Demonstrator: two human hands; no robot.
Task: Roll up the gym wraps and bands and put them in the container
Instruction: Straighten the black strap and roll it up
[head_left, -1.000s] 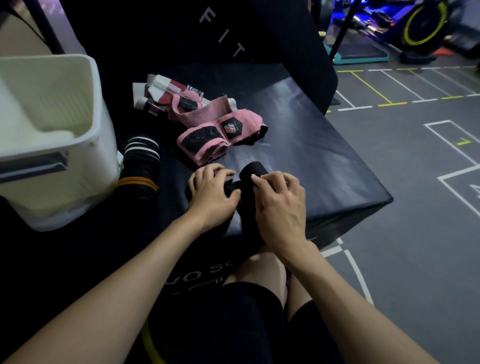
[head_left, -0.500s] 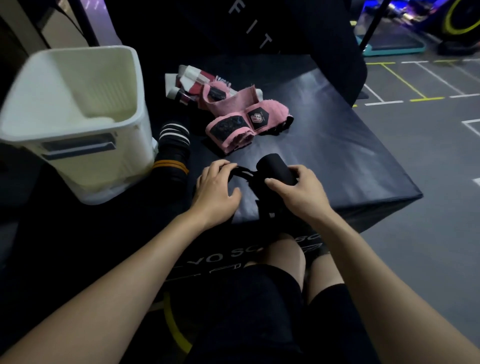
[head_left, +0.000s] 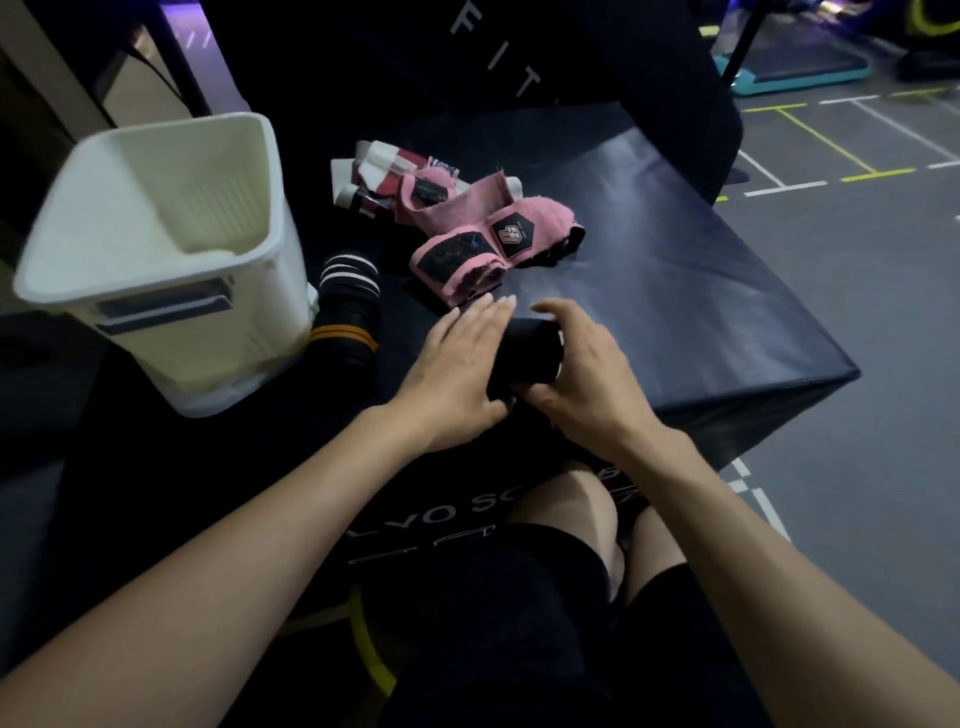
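- Nearby, a white plastic bin (head_left: 171, 270) stands left on the black padded box (head_left: 675, 291); pink fabric wraps (head_left: 467, 234) lie just beyond the hands.
- The black rolled wrap (head_left: 530, 353) sits between both hands on the box.
- Left hand (head_left: 457, 374) presses it with straight fingers; right hand (head_left: 587, 379) curls round it.

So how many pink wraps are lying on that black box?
2, as far as I can tell. One pink wrap, partly rolled with black patches, lies just beyond the hands. The other lies loose behind it, against the red and white wraps. More may be hidden underneath.
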